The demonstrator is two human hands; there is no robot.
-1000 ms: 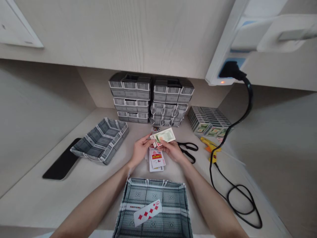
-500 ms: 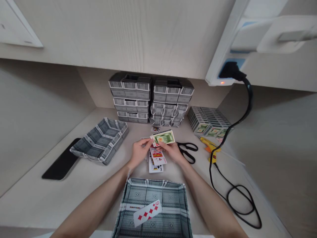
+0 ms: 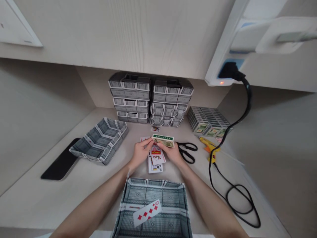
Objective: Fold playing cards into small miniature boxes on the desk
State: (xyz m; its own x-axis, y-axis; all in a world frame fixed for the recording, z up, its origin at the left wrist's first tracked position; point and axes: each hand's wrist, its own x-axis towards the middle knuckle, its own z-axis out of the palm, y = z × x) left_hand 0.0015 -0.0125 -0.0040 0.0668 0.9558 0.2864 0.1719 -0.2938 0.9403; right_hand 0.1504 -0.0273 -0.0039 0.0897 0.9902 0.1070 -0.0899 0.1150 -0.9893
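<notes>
A small green and cream card box (image 3: 163,140) is held between both hands above a few loose cards (image 3: 156,162), the lowest a king of spades. My left hand (image 3: 143,151) pinches the box's left end. My right hand (image 3: 172,152) grips it from the right, thumb across its front. Nearest me is a tray made of playing cards (image 3: 170,198), with a nine of diamonds (image 3: 148,213) lying inside. Another card (image 3: 155,129) lies just beyond the box.
Similar trays (image 3: 131,89) are stacked at the back. One more tray (image 3: 101,140) overlaps a black phone (image 3: 60,162) at left. To the right are black scissors (image 3: 189,152), a yellow glue gun (image 3: 210,147) with cord, and rows of card boxes (image 3: 208,120).
The card box has tilted between my hands, so its green edge now faces up and its front is foreshortened. The hands have barely shifted.
</notes>
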